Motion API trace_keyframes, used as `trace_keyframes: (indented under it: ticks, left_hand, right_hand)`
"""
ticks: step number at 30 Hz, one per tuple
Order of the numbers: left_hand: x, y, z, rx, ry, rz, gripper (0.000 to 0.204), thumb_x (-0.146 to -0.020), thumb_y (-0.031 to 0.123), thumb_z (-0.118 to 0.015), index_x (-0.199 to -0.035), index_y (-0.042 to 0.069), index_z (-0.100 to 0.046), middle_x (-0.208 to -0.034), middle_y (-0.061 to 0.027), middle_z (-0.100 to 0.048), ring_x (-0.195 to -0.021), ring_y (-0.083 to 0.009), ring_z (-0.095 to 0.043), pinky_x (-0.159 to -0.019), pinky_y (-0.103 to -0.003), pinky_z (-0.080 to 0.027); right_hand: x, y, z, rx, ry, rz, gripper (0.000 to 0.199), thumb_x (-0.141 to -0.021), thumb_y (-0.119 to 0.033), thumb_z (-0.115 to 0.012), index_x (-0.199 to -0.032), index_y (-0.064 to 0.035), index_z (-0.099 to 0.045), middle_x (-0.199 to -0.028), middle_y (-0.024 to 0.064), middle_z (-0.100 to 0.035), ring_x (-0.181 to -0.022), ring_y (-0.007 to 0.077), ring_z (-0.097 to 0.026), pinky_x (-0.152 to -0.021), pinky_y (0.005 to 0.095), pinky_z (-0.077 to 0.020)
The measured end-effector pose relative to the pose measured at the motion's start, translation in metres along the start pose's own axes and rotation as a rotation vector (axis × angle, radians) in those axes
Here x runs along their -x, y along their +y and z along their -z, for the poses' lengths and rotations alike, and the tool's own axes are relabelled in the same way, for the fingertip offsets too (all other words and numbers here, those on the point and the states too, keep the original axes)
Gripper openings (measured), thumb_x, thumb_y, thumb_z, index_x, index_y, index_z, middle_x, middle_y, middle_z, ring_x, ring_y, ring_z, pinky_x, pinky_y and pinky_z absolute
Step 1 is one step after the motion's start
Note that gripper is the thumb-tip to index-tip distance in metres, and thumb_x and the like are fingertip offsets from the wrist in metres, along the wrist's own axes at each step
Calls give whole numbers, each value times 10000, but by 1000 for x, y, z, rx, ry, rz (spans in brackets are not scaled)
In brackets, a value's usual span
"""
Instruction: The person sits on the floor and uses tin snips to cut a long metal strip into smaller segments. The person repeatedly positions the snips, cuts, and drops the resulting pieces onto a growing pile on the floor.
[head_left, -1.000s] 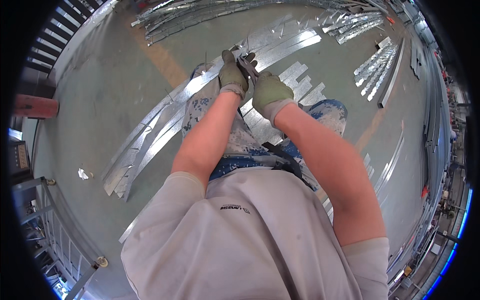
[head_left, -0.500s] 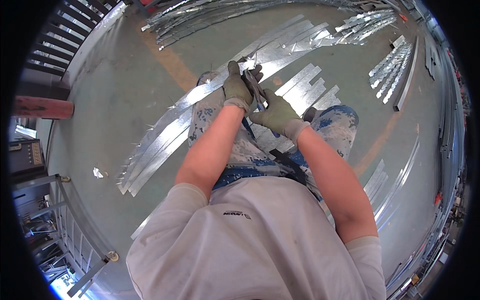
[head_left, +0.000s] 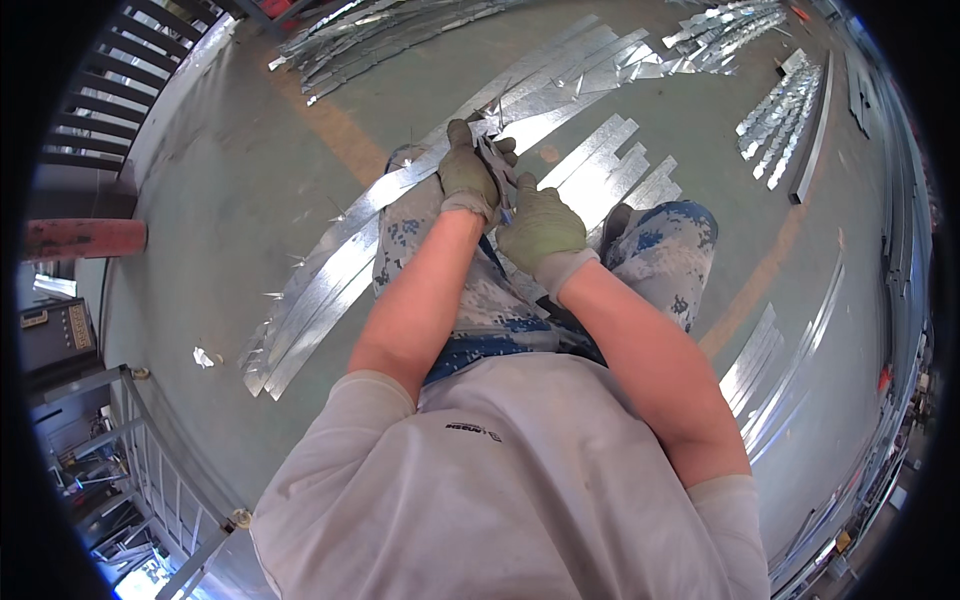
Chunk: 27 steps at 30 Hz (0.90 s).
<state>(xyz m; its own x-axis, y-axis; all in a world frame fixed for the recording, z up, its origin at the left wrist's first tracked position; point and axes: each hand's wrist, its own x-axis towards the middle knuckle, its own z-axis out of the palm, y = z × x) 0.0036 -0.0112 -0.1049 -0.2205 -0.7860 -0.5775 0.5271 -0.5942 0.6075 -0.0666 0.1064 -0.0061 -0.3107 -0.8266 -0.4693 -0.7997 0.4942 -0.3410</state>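
We see olive-green gloves on the left hand and right hand, shiny silver metal strips, a grey-green floor with an orange stripe, and trousers speckled blue on, perhaps, pale grey.

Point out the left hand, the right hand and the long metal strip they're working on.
left hand (head_left: 467,175), head view, on the back of the green glove.
right hand (head_left: 540,222), head view, on the back of the green glove.
long metal strip (head_left: 330,262), head view, on its bare middle stretch lying on the floor.
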Motion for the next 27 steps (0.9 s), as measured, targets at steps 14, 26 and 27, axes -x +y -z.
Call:
trace_keyframes:
  ticks: [14, 26, 27]
  left_hand:
    - [-28, -22, -18, 47, -61, 67, 702, -1161, 614, -412, -1355, -24, -631, -1128, -236, -790, -1007, -372, -726, -912, -532, -601]
    - [-19, -27, -8, -21, 36, -42, 633, -1153, 507, -594, -1460, -37, -491, -1173, -266, -732, -954, -406, -796, -845, -473, -667]
    - [-18, -25, -5, -5, 4, -43, 602, -1158, 476, -601, -1481, -17, -478, -1185, -252, -703, -1007, -408, -802, -879, -489, -686]
  right_hand:
    - [-1, 0, 16, 38, 68, -75, 706, -976, -170, -676, -1580, 104, -433, -1492, 314, -641, -1299, 436, -731, -1069, 503, -595]
    - [-22, 80, -19, -143, -104, -69, 448, -963, -142, -661, -1392, -20, -700, -1295, 270, -765, -1316, 419, -727, -1095, 528, -578]
    - [-21, 85, -24, -256, -78, -62, 389, -941, -108, -659, -1311, -15, -737, -1135, 232, -802, -1126, 350, -804, -973, 465, -629]
